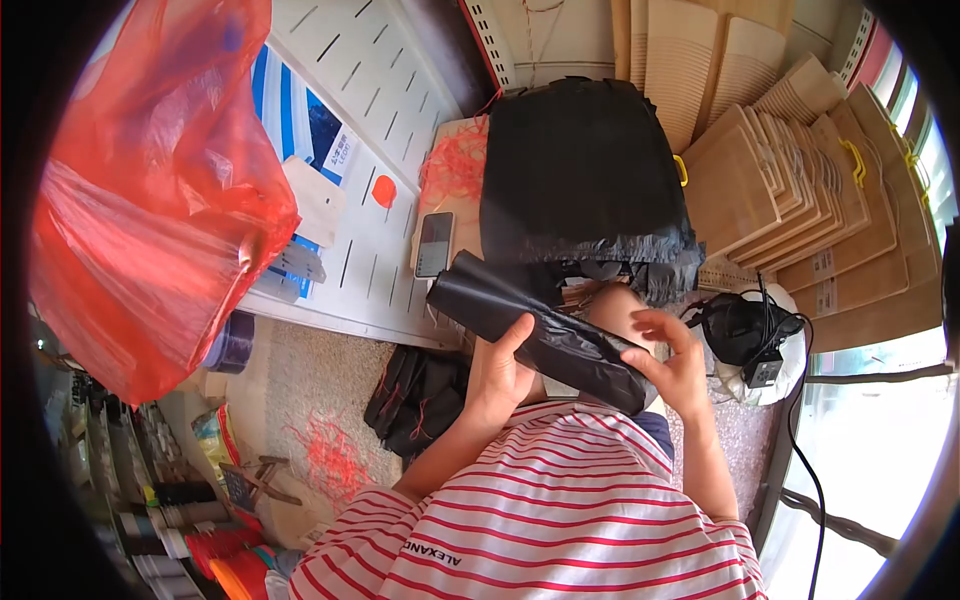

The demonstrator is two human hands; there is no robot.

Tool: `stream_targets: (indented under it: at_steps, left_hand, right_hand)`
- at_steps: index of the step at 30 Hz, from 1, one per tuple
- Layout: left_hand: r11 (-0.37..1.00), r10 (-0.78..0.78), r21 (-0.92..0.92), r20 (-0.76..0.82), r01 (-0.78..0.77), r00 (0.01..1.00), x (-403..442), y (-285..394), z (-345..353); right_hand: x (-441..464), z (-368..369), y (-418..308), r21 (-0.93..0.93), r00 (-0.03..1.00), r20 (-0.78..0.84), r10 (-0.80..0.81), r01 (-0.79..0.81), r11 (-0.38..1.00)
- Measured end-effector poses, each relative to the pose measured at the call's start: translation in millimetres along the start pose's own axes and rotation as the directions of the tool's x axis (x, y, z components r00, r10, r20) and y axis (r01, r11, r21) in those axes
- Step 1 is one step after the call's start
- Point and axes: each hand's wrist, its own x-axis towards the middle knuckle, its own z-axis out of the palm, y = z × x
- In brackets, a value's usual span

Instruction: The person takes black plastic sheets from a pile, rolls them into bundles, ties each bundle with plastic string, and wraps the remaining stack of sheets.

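A rolled-up bundle of black plastic bags (545,330) lies at a slant across my lap. My left hand (503,375) grips it from the left, thumb on top and the fingers hidden underneath. At the bundle's right end, my right hand (675,365) has its thumb pressed against the plastic, with the other fingers bent above it. Just beyond the bundle is a thick flat stack of black plastic bags (580,170), its near edge crinkled. A phone (435,245) rests left of that stack, near some loose red plastic strings (455,165).
A large red plastic bag (165,190) hangs at the left before a white slotted shelf (370,130). Wooden boards (800,190) lean at the right. A black device with a cable (750,335) sits right of my knee. Folded black plastic (415,395) and red strings (335,455) lie on the floor.
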Motion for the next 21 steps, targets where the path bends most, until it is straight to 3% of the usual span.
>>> stream_targets:
  at_steps: [2,3,4,6,8,10,12,15,16,18,21]
  left_hand:
    - [1.000,-0.004,-0.003,0.001,0.004,1.000,-1.4,-1.0,-1.0]
    - [1.000,-0.005,0.014,0.010,0.005,1.000,-2.8,-3.7,0.4]
    - [1.000,-0.003,0.030,0.021,0.002,1.000,-2.6,-6.0,3.0]
    - [0.999,0.024,0.028,-0.014,-0.023,1.000,0.3,-6.2,11.0]
    - [0.998,0.063,0.025,-0.055,-0.061,0.997,5.6,0.4,12.7]
    - [0.997,0.080,0.013,-0.011,-0.080,0.997,13.6,6.2,9.1]
    - [0.995,0.101,0.012,-0.041,-0.101,0.994,13.4,2.8,9.9]
    - [0.997,0.045,0.070,-0.054,-0.041,0.998,4.3,5.5,25.3]
    - [0.999,-0.007,0.053,-0.029,0.009,1.000,-0.3,12.1,36.2]
    - [0.999,-0.044,-0.023,-0.003,0.044,0.999,5.4,4.5,36.4]
    - [0.997,-0.048,0.062,0.041,0.045,0.998,11.6,-5.7,44.4]
  right_hand:
    - [0.5,-5.0,-3.0,-0.345,0.965,0.026,-0.261,0.254,0.904]
    - [1.1,-2.1,-3.4,-0.261,0.969,0.101,-0.227,0.246,0.933]
    - [1.7,1.5,-3.5,-0.336,0.950,0.152,-0.273,0.309,0.890]
    - [-2.1,12.0,4.9,-0.265,0.972,0.208,-0.106,0.160,0.951]
    - [-1.8,16.0,14.8,-0.286,0.968,0.227,-0.108,0.173,0.943]
    - [-4.1,18.2,20.7,-0.138,0.985,0.159,0.071,-0.049,0.989]
    - [-6.0,17.8,27.2,-0.183,0.989,0.146,0.023,0.004,0.983]
    - [1.0,4.5,10.9,-0.246,0.943,0.268,0.196,-0.129,0.961]
    - [2.3,0.4,12.4,-0.228,0.949,0.310,0.063,0.010,0.974]
    - [10.7,5.5,7.3,-0.107,0.962,0.249,-0.113,0.144,0.984]
    - [25.3,19.4,-13.0,-0.054,0.969,0.241,-0.043,0.057,0.997]
